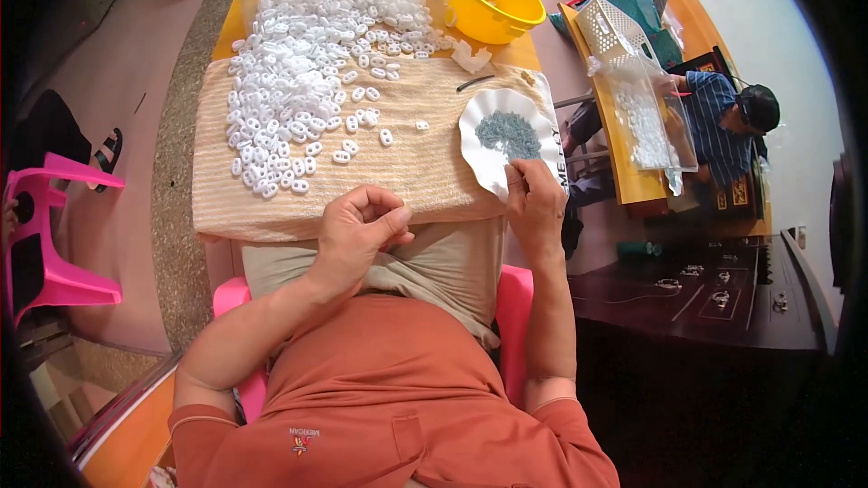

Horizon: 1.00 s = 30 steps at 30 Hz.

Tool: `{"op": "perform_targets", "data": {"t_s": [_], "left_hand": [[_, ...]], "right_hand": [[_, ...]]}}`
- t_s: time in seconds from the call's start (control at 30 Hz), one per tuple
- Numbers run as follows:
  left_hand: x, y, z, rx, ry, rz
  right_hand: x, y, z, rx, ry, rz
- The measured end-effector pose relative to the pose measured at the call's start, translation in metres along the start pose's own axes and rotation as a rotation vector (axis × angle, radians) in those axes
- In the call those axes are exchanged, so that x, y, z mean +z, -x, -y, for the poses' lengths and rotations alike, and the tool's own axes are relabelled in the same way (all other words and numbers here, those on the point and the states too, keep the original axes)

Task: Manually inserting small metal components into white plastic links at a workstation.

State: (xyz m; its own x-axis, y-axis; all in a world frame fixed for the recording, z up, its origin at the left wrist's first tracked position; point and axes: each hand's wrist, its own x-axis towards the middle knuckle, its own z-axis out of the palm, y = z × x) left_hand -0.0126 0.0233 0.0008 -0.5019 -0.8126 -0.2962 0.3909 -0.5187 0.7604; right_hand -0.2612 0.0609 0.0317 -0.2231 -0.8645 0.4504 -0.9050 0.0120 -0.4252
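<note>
Curling its fingers into a loose fist at the near edge of the table, the left hand seems to pinch something small against the thumb; what it is cannot be told. The right hand lies on the near rim of the plate, fingers bent and pinched at its edge, touching it. The plate is white with a scalloped rim and holds a mound of tiny grey-blue pieces. It sits at the right end of a beige ribbed towel covering the table.

Farther left on the towel spreads a large heap of small white oval rings, a few strays lying between heap and plate. Beyond the plate stands a yellow bucket. A pink chair stands off left. At another table to the right, a person in a striped shirt sits working.
</note>
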Motion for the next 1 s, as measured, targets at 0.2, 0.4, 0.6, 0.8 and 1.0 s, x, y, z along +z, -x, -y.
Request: {"op": "perform_targets", "data": {"t_s": [0.2,0.4,0.6,0.8,1.0], "left_hand": [[-0.002,-0.002,0.002,-0.051,0.03,0.044],[-0.002,0.0,-0.001,-0.093,0.066,0.088],[-0.002,0.0,-0.005,-0.125,0.142,0.102],[-0.004,-0.002,-0.006,-0.133,0.161,0.111],[-0.006,-0.003,-0.006,-0.135,0.185,0.108]], "right_hand": [[0.007,0.012,0.037,0.005,-0.556,0.159],[0.031,0.029,0.054,-0.027,-0.878,0.381],[0.038,0.031,0.058,0.11,-1.07,0.427],[0.04,0.03,0.06,0.153,-1.125,0.447],[0.043,0.028,0.056,0.172,-1.1,0.462]]}}
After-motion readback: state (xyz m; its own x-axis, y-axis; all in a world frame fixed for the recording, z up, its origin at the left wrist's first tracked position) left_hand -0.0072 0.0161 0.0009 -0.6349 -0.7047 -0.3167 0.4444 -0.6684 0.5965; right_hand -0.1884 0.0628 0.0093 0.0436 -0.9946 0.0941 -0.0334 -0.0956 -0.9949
